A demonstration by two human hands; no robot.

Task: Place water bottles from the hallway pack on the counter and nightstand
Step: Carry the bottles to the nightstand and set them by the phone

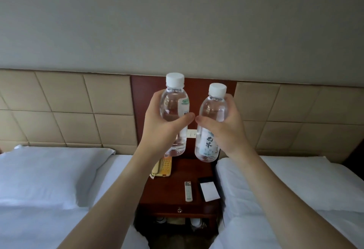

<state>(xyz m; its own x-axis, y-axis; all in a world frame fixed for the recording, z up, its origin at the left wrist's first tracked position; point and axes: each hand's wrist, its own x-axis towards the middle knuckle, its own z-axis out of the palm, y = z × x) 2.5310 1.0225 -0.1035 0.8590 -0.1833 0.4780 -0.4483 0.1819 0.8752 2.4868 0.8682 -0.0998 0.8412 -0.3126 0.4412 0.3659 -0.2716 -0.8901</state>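
I hold two clear water bottles with white caps upright, side by side in the air above the nightstand. My left hand grips the left bottle around its middle. My right hand grips the right bottle, whose label with dark characters faces me. The thumbs nearly touch between the bottles. The nightstand is dark red-brown wood and stands between two beds, below and beyond the bottles.
On the nightstand lie a beige telephone, a white remote and a dark tray with a white card. White-sheeted beds flank it on both sides. A padded headboard runs along the wall.
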